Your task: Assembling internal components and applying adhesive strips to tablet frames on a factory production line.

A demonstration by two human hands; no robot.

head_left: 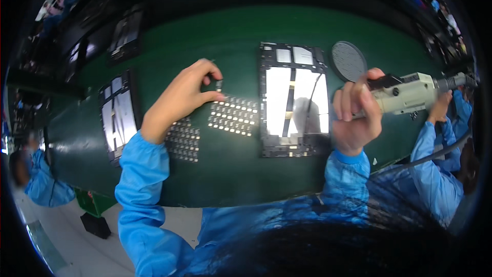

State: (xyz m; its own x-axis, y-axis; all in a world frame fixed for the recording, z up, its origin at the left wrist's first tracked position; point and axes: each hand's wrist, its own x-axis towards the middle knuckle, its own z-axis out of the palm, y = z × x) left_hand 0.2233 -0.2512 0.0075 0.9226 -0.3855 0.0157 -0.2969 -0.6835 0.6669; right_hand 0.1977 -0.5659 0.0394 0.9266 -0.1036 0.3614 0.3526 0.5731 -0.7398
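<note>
My left hand (184, 95) pinches a small dark part (219, 85) between thumb and forefinger, just above a sheet of small parts (233, 115) on the green belt (225, 36). My right hand (356, 113) grips a grey electric screwdriver (405, 94) held sideways, to the right of an open tablet frame (292, 100) with shiny metal plates. A second sheet of small parts (183, 138) lies under my left wrist.
A round grey dish (348, 60) sits beside the tablet frame's upper right corner. Another open frame (118, 115) lies at the left, and more frames (125, 33) farther up the belt. A co-worker's blue sleeve (433, 174) is at the right. Other people sit at the left.
</note>
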